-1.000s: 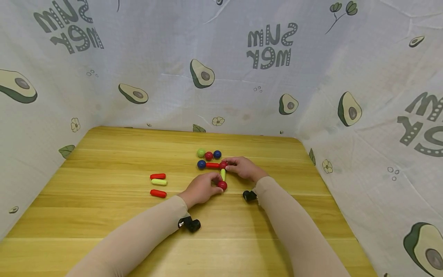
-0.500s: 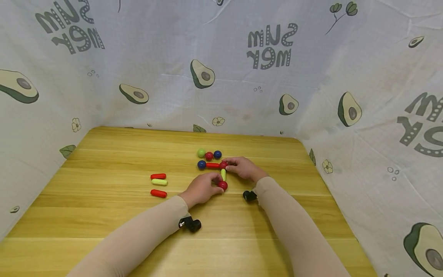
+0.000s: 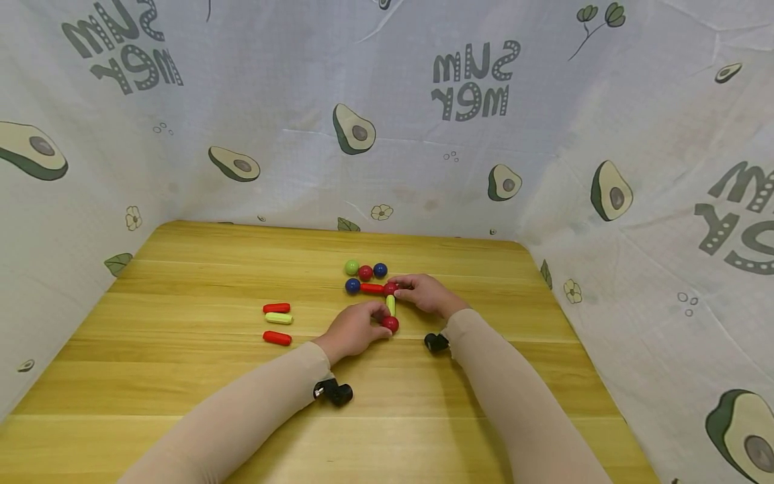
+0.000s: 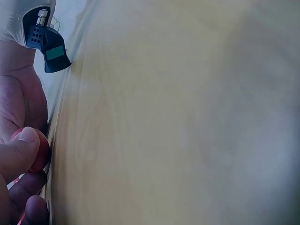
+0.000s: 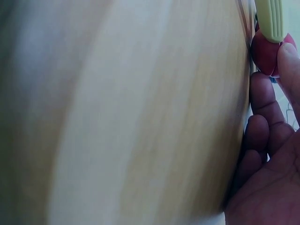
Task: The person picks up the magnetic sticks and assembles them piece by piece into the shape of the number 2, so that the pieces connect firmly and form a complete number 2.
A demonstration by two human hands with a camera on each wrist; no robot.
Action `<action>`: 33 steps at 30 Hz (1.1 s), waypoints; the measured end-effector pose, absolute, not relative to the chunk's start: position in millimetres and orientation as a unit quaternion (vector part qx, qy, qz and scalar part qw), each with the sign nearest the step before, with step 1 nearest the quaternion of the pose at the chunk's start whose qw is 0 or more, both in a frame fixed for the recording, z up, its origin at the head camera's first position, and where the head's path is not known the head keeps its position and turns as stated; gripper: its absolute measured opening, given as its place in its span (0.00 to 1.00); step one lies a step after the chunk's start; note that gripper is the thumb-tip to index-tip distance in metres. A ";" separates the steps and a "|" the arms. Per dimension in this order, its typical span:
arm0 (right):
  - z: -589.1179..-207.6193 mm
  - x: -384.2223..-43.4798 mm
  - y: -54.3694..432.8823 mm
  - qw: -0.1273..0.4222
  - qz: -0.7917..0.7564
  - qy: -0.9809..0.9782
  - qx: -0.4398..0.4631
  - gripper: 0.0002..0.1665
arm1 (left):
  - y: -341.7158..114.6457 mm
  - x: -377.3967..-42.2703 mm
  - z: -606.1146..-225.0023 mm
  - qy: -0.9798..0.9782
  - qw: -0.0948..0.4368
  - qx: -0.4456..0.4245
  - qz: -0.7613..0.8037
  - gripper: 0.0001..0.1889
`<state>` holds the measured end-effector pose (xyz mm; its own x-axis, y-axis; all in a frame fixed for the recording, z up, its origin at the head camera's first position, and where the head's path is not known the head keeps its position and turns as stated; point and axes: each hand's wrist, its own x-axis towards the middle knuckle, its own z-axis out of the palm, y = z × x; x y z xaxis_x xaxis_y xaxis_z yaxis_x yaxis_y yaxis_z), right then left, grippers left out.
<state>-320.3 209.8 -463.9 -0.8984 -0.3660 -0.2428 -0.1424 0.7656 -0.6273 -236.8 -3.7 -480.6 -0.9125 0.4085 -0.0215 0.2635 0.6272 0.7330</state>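
Note:
My left hand [image 3: 357, 327] pinches a red ball [image 3: 390, 325] between thumb and fingers at the near end of a yellow rod [image 3: 390, 305]. At the rod's far end, my right hand [image 3: 425, 294] holds a second red ball [image 3: 390, 289]; the right wrist view shows the yellow rod [image 5: 271, 18] meeting that ball [image 5: 265, 52], with the thumb on it. A red rod [image 3: 371, 289] runs left from the second ball to a blue ball [image 3: 353, 286]. Together the pieces form a corner lying on the table. In the left wrist view the thumb partly covers the red ball [image 4: 41, 154].
Just behind the joined pieces sit a green ball [image 3: 352, 267], a red ball [image 3: 365, 273] and a blue ball [image 3: 380, 269]. Left of my left hand lie a red rod [image 3: 276, 308], a yellow rod [image 3: 279, 318] and another red rod [image 3: 277, 338]. Printed cloth surrounds the wooden table [image 3: 199, 269].
The blue ball at the end of the red rod has shifted very slightly away from me, and the near red ball slightly right. Both hands keep their holds.

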 end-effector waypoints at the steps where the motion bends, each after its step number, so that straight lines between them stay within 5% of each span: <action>1: -463.8 -320.1 209.8 0.178 -0.313 0.922 -0.139 0.22 | -3.6 -236.7 -480.6 0.897 0.093 0.186 0.389 0.14; 33: -463.7 -321.8 209.1 0.189 -0.325 0.918 -0.130 0.22 | -28.1 -240.9 -460.8 0.900 0.123 0.170 0.381 0.21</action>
<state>-321.8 209.1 -463.7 -0.8946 -0.3615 -0.2627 -0.1157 0.7552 -0.6452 -240.9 -28.1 -460.8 -0.9117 0.4005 -0.0913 0.2131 0.6512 0.7284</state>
